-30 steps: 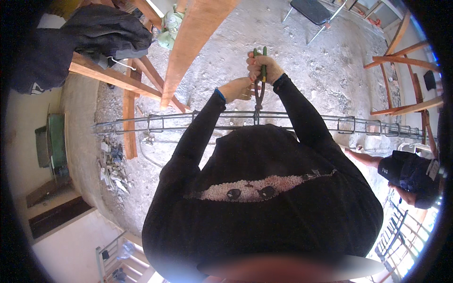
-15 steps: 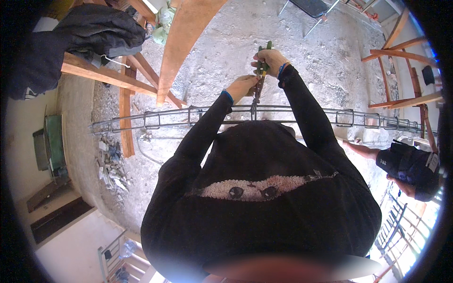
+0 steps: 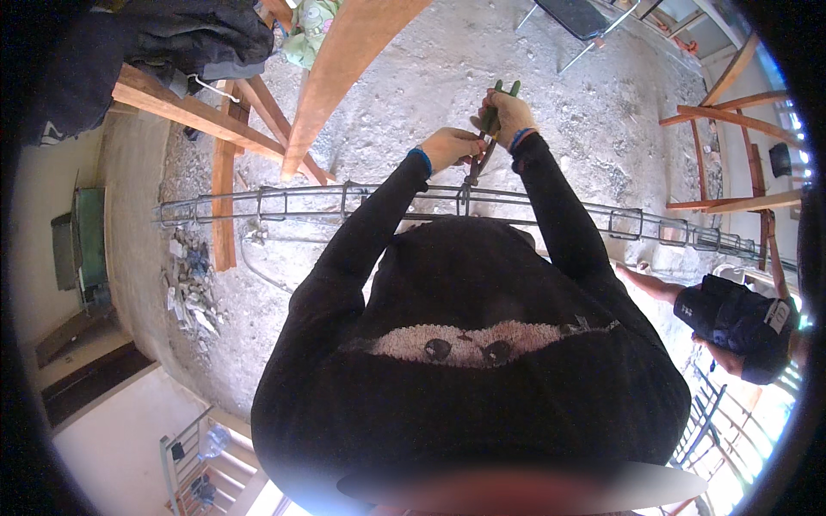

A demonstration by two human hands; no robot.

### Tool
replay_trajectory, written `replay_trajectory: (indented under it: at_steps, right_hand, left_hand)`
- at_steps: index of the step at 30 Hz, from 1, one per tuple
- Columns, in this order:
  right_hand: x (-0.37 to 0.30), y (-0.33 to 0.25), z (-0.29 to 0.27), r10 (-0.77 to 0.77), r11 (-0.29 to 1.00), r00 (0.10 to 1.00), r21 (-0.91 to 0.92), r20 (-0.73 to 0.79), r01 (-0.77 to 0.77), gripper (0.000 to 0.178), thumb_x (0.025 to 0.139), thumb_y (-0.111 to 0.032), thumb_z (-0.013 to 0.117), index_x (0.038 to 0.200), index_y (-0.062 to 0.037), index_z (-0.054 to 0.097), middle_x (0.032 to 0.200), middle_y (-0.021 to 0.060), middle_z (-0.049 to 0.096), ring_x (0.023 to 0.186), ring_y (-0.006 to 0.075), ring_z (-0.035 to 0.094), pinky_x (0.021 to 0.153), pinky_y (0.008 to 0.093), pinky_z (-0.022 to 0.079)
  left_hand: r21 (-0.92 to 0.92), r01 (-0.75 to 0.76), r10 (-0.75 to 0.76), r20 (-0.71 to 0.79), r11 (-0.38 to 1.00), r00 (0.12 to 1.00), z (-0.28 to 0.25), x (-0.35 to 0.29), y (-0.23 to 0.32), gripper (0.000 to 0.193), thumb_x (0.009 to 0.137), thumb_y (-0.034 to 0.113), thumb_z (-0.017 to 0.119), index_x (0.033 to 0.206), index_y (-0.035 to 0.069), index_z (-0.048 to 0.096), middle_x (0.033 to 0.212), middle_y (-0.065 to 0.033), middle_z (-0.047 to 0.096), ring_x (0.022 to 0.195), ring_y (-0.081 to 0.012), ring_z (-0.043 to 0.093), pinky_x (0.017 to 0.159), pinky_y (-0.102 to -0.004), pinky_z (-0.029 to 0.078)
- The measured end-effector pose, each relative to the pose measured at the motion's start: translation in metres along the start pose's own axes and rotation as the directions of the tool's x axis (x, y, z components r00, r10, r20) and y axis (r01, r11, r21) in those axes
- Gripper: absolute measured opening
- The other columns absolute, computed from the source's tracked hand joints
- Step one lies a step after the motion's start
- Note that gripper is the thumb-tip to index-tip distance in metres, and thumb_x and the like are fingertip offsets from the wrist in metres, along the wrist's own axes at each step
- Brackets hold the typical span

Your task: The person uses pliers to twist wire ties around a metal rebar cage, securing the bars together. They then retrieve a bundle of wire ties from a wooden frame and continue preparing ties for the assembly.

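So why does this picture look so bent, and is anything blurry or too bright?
Head view, upper half: the fisheye lens bows the rebar cage and the big wooden beam; head view, bottom edge: a reddish shape with pale sides is smeared and out of focus; head view, lower right: strong light washes out the area around the dark bars.

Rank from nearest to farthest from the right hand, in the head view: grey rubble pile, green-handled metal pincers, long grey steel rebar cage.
1. Green-handled metal pincers: gripped in the right hand.
2. Long grey steel rebar cage: below the hand in the picture.
3. Grey rubble pile: on the floor, off to the left.
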State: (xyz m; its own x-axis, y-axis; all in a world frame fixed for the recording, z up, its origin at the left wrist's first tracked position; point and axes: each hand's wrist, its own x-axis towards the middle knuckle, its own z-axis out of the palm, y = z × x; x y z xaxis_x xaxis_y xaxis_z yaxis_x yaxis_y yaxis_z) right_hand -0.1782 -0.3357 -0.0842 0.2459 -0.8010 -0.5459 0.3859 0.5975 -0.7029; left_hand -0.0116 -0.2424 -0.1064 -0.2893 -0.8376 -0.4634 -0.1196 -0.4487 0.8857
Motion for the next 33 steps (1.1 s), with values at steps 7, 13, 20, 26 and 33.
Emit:
replay_trajectory:
  at_steps: [7, 13, 20, 26, 33]
  right_hand:
    - [0.006, 0.002, 0.009, 0.025, 0.998, 0.999, 0.055, 0.021, -0.027, 0.018, 0.105, -0.024, 0.062, 0.105, -0.0060, 0.060, 0.080, 0.0046, 0.057, 0.063, 0.0184, 0.055, 0.053, 0.0367, 0.050]
    - [0.000, -0.004, 0.014, 0.044, 0.974, 0.775, 0.145, 0.630, -0.173, 0.021, 0.110, -0.031, 0.055, 0.113, -0.0100, 0.057, 0.083, -0.0004, 0.055, 0.065, 0.0135, 0.050, 0.048, 0.0325, 0.042]
    - [-0.007, -0.010, 0.007, -0.008, 0.984, 0.864, 0.159, 0.504, -0.084, 0.025, 0.109, -0.035, 0.060, 0.115, -0.0107, 0.057, 0.087, -0.0013, 0.056, 0.071, 0.0128, 0.053, 0.064, 0.0340, 0.053]
    - [-0.014, -0.018, 0.012, -0.011, 0.993, 0.926, -0.108, 0.377, 0.056, 0.034, 0.099, -0.029, 0.075, 0.120, -0.0060, 0.063, 0.098, 0.0034, 0.065, 0.087, 0.0195, 0.066, 0.081, 0.0389, 0.058]
    - [-0.052, -0.030, 0.062, -0.421, 0.642, 0.856, -0.765, -0.301, 0.047, 0.085, 0.070, -0.045, 0.096, 0.126, 0.0100, 0.063, 0.115, 0.0221, 0.072, 0.106, 0.0322, 0.073, 0.093, 0.0414, 0.059]
  left_hand:
    - [-0.088, 0.051, -0.034, 0.184, 0.995, 0.982, -0.011, 0.017, 0.001, 0.050, 0.103, 0.041, 0.067, 0.133, 0.000, 0.068, 0.115, -0.0078, 0.074, 0.098, -0.0165, 0.068, 0.089, -0.0311, 0.055]
    - [-0.583, 0.220, 0.122, 0.490, 0.782, 0.863, -0.011, 0.033, -0.007, 0.062, 0.104, 0.043, 0.063, 0.147, 0.001, 0.051, 0.134, -0.0213, 0.068, 0.123, -0.0375, 0.067, 0.106, -0.0513, 0.053]
    - [-0.611, 0.145, 0.057, 0.298, 0.778, 0.953, 0.024, 0.036, -0.003, 0.011, 0.102, 0.028, 0.057, 0.107, 0.018, 0.056, 0.072, -0.0030, 0.053, 0.070, -0.0263, 0.065, 0.079, -0.0524, 0.060]
    - [-0.515, -0.019, 0.135, 0.189, 0.857, 0.973, 0.030, 0.023, -0.001, 0.016, 0.104, 0.030, 0.056, 0.100, 0.014, 0.055, 0.066, 0.0032, 0.043, 0.058, -0.0144, 0.048, 0.067, -0.0421, 0.054]
    - [0.243, -0.371, 0.371, 0.048, 0.896, 0.927, 0.024, 0.038, -0.021, 0.024, 0.105, 0.024, 0.057, 0.116, 0.005, 0.065, 0.093, -0.0088, 0.069, 0.086, -0.0231, 0.069, 0.081, -0.0410, 0.058]
